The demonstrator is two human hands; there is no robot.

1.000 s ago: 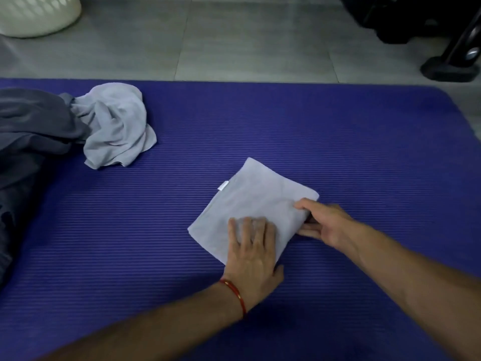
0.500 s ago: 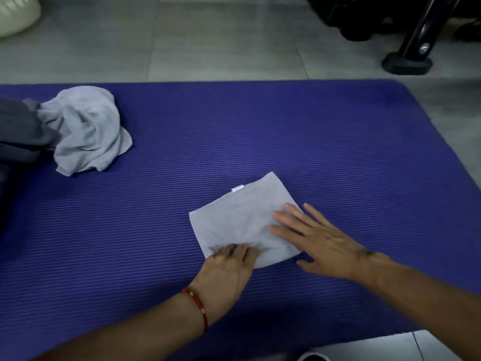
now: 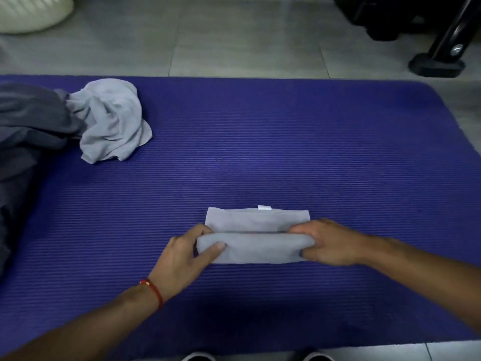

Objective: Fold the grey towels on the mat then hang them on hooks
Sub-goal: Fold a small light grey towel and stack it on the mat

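Lying near the front middle of the purple mat (image 3: 260, 152) is a small light grey towel (image 3: 256, 247), folded into a long flat strip with a soft, smooth look. Its near half is lifted into a rounded fold, and its far half lies flat on the mat with a tiny white tag (image 3: 264, 207) sticking out at the far edge. The left hand (image 3: 186, 259) pinches the left end of the fold, thumb on top and fingers curled behind. The right hand (image 3: 329, 242) holds the right end the same way, fingers wrapped around the cloth. A thin red string band (image 3: 153, 291) circles the left wrist. The mat is spongy looking, with fine ridges running side to side and a rounded corner. At its far left sits another light grey towel (image 3: 110, 121), scrunched into a wrinkly lump, touching a big dark grey cloth (image 3: 28, 131) that spreads off the left edge. Beyond the mat is a pale tiled floor (image 3: 247, 40), with a cream basket (image 3: 33, 11) at the far left and a black stand foot (image 3: 437, 65) at the far right.
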